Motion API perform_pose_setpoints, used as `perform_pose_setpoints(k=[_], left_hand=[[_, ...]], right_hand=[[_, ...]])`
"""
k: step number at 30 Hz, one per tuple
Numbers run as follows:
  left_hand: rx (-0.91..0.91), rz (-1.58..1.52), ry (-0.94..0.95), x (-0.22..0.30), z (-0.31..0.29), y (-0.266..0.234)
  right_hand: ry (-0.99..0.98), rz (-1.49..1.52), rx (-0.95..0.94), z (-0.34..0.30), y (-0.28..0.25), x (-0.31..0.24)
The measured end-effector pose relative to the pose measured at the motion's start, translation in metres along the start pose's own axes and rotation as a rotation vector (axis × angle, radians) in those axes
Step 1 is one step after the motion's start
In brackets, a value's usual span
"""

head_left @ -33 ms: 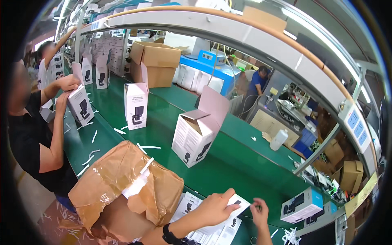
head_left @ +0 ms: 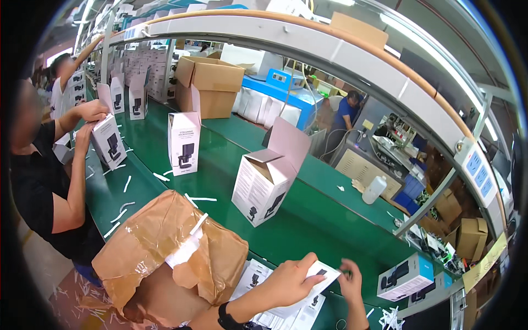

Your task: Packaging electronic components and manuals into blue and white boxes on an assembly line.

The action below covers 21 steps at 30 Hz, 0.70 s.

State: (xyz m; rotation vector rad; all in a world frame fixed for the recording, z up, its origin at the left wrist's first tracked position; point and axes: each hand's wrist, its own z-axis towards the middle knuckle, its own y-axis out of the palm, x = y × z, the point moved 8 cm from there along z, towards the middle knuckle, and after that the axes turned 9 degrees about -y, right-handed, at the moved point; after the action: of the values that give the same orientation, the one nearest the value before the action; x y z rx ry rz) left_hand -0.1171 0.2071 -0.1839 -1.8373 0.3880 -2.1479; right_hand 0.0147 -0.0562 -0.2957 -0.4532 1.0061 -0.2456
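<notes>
My left hand [head_left: 294, 283], a dark band on its wrist, grips a white booklet [head_left: 323, 271] with a small dark microphone picture. At the booklet's right corner is my right hand [head_left: 350, 281], its fingers bent and somewhat apart; whether they touch the paper is hard to see. Beneath both hands lie stacked white leaflets [head_left: 254, 276] with similar pictures. To their left sits a torn brown carton [head_left: 165, 242], tape hanging off it. Beyond my hands stands a white microphone box [head_left: 256, 190] with its top flap raised.
Another upright white box [head_left: 184, 144] stands on the green bench [head_left: 322, 220]. Closed boxes [head_left: 406, 278] are at the right, beside a pile of white strips [head_left: 390, 318]. A co-worker [head_left: 66, 187] at the left handles a box [head_left: 108, 142]. A grey rail [head_left: 341, 47] crosses overhead.
My right hand has shifted slightly toward the booklet's corner, its fingers moving. The left hand keeps its hold.
</notes>
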Motion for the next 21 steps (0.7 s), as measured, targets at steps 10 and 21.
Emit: perform_pose_setpoints(k=[10, 21], left_hand=[[0.422, -0.73, 0.18, 0.003, -0.041, -0.099], [0.481, -0.664, 0.188, -0.002, -0.043, -0.096]], right_hand=[[-0.398, -0.089, -0.234, 0.173, 0.151, -0.185], [-0.326, -0.094, 0.033, 0.197, 0.178, -0.146]])
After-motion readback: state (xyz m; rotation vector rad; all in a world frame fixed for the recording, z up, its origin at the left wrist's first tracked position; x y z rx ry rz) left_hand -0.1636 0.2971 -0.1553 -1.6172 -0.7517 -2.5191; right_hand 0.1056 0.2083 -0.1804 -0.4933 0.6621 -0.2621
